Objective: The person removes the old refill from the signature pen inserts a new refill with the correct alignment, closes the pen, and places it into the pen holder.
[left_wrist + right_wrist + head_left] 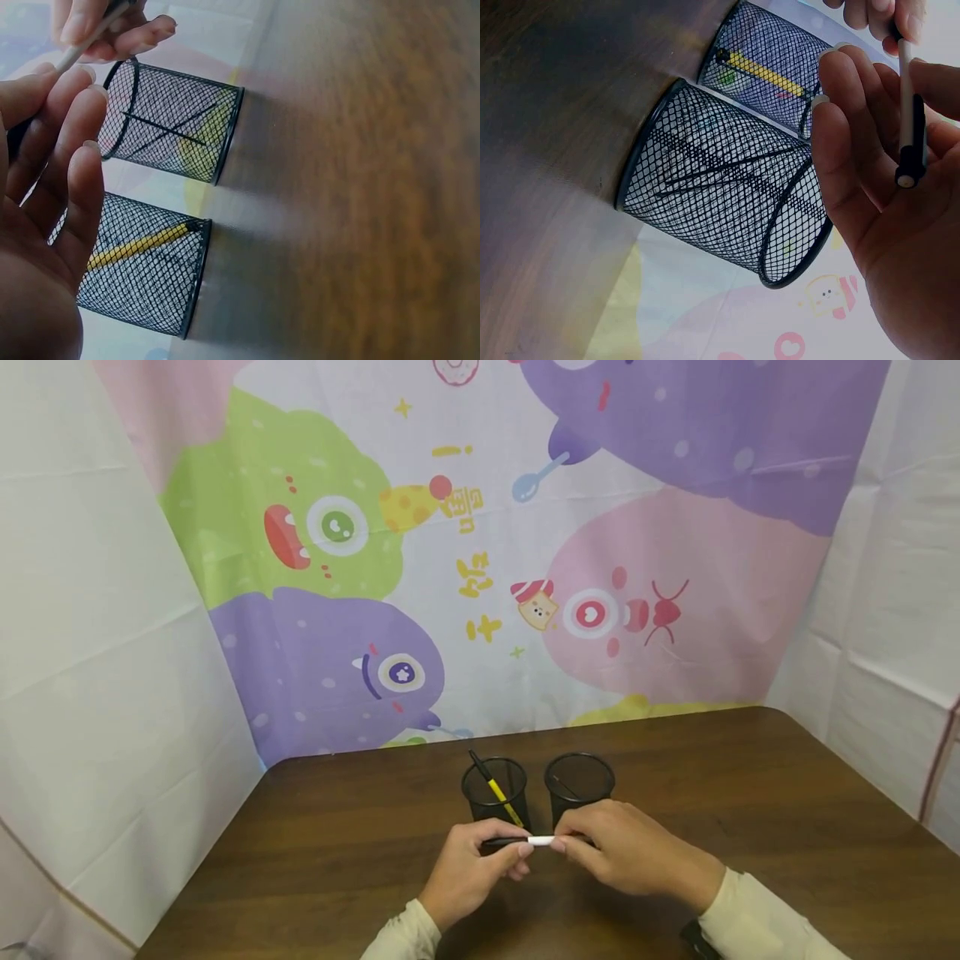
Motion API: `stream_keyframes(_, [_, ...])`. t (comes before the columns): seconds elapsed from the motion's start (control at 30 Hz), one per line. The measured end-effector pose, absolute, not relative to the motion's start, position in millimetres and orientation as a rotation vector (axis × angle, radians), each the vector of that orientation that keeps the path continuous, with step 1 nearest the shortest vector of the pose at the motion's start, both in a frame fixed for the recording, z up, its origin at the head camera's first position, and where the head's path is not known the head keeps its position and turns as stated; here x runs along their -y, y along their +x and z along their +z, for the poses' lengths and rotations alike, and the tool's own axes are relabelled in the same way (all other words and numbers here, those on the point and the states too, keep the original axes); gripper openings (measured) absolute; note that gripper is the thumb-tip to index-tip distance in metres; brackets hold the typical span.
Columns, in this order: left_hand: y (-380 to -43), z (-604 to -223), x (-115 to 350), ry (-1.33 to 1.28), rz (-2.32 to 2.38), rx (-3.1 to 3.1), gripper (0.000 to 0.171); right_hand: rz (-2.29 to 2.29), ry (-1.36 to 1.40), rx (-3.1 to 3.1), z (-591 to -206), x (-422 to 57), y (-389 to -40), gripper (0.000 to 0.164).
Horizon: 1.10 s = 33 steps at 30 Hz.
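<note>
Both hands hold one slim pen [540,841] level between them, its white middle showing and its parts at either side black. The black part is pinched between thumb and fingers of my left hand [480,867]. My right hand [637,853] pinches the other side; the right wrist view shows a black end with a clip [909,161] there. Just beyond the hands stand two black mesh pen cups. A yellow pen with black ends [497,791] leans in the left cup [161,300]. Thin dark lines show through the mesh of the right cup [712,225].
A dark brown wooden table [322,860] lies under everything. Behind it hangs a cloth backdrop [480,677] with cartoon figures, and white cloth walls [97,652] close in both sides. A small black object [699,937] shows beside the right sleeve.
</note>
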<state>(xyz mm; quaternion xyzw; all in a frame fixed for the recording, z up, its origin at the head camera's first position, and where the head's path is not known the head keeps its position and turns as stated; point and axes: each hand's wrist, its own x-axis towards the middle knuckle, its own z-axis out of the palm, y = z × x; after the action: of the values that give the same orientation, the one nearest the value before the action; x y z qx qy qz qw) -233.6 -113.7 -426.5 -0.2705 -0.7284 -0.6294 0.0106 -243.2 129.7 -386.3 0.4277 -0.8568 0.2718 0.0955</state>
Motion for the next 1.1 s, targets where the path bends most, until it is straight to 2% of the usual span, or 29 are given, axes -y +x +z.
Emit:
stream_keyframes(0.23, [-233.4,-427.2,113.4,-0.856,-1.962,2.273,0.017,0.8,1.242,2.513,-387.1,-130.3,-242.2,0.011])
stream_keyframes(0.67, [-232.9,-425.4,114.0,-0.844,-1.965,2.264,0.017,0.839,1.234,2.516,-386.7,-130.1,-242.0,0.016])
stream_keyframes(0.9, [-232.6,-426.3,115.8,-0.853,-1.96,2.255,0.018,0.849,1.234,2.519,-388.1,-129.1,-241.6,0.013])
stream_keyframes(1.1, [-233.9,-425.4,115.6,-0.852,-1.967,2.243,0.017,0.855,1.234,2.535,-386.9,-129.1,-242.6,0.018])
